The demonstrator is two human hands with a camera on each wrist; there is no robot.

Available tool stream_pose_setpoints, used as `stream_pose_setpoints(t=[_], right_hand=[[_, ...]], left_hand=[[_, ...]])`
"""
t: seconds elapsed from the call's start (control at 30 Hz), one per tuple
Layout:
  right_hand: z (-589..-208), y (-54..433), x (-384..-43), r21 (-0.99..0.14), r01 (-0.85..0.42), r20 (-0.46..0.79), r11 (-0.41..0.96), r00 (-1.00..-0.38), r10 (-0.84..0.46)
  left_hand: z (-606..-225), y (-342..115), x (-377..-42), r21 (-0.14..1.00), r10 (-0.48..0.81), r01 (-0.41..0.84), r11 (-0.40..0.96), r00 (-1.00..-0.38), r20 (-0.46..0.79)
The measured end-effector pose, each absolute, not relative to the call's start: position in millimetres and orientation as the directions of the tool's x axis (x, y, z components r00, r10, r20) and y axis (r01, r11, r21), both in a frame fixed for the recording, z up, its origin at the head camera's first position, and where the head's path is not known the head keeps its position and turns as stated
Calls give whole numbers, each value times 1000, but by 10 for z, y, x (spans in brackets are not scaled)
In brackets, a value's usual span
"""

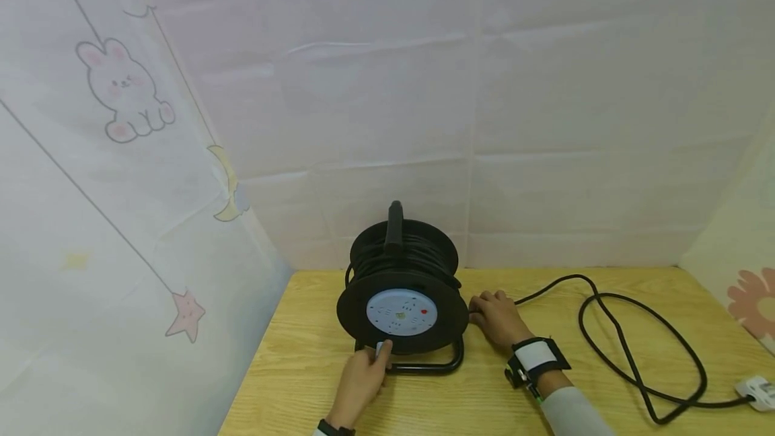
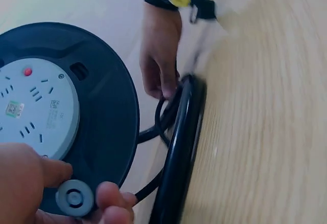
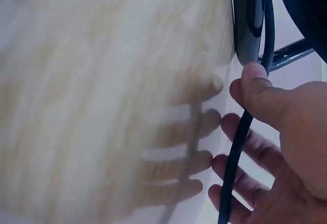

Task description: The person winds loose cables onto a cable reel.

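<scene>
A black cable reel (image 1: pixel 445 318) stands on the table, with a pale round socket panel (image 1: pixel 401 312) on its front and black cable wound round its drum. My left hand (image 1: pixel 360 379) is at the reel's lower front edge. Its thumb and fingers are round a grey winding knob (image 2: pixel 75 198). To the right of the reel, my right hand (image 1: pixel 499 321) pinches the black cable (image 3: pixel 236 157) between thumb and forefinger, close to the frame tube (image 3: pixel 249 29). The other fingers of that hand lie loosely behind the cable.
Loose cable (image 1: pixel 626 348) loops across the table's right side to a white plug (image 1: pixel 757 393) near the right edge. A black carrying handle (image 1: pixel 394 227) rises over the drum. Behind the wooden table (image 1: pixel 290 355) hangs a pale sheet (image 1: pixel 375 106).
</scene>
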State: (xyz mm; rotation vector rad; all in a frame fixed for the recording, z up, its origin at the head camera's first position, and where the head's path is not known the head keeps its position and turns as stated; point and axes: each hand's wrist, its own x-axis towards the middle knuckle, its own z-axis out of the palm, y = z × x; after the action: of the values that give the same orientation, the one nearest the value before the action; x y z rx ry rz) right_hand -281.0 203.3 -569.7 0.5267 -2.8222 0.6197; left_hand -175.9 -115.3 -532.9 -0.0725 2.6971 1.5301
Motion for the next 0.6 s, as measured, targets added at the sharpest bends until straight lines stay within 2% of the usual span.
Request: stream_pose_setpoints(t=[0.1, 0.27, 0.43, 0.6], right_hand=[[-5725, 2039, -2815, -377, -408, 302, 831, -903, -306], [-5748, 2061, -2802, -391, -444, 332, 806, -885, -327], [-5687, 2032, -2793, -441, -383, 244, 812, -921, -302], [-5673, 2019, -2777, -448, -338, 190, 828, -940, -281]], left_hand=[[-5364, -1158, -1774, 911, 23, -79, 406, -995, -96], [-5453, -1179, -1817, 938, 62, -55, 343, -995, -82], [-5509, -1201, -1848, 938, 83, -7, 347, -996, -38], [-5429, -1191, -1814, 938, 53, -100, 332, -991, -124]])
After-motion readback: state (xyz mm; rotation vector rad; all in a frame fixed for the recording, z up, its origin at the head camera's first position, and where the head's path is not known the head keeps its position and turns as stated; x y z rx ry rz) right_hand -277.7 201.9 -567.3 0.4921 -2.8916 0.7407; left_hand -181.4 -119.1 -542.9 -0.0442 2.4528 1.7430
